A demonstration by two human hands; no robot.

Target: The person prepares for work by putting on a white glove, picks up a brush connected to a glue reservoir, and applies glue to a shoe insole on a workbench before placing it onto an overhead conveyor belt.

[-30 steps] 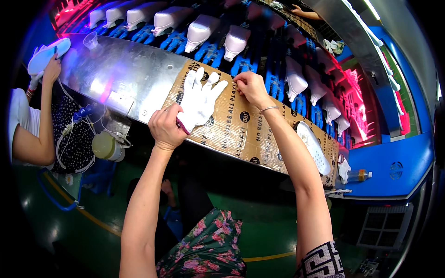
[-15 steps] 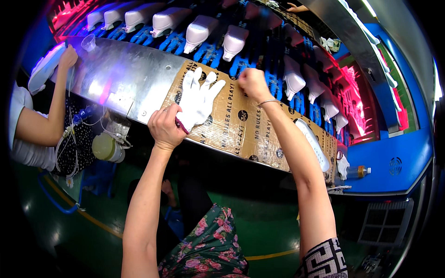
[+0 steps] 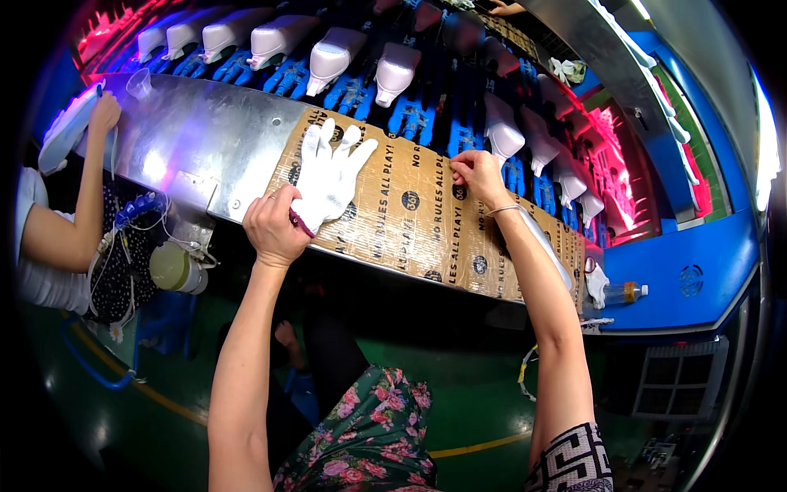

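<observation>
The white glove (image 3: 328, 182), its cuff (image 3: 302, 225) pinched by the left hand (image 3: 277, 225), lies left of the curled right hand (image 3: 482, 177), contents unclear.

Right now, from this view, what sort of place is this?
Probably a shoe factory: rows of pale forms sit on blue holders, and a co-worker's hand is at a shoe-shaped white piece.

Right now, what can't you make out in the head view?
In the head view:
White knit glove: its purple cuff is partly hidden by the left hand.
Whether the right hand pinches anything: too small to tell.
Pale oblong piece: partly behind the right forearm.
Co-worker: cut off by the left rim.
</observation>
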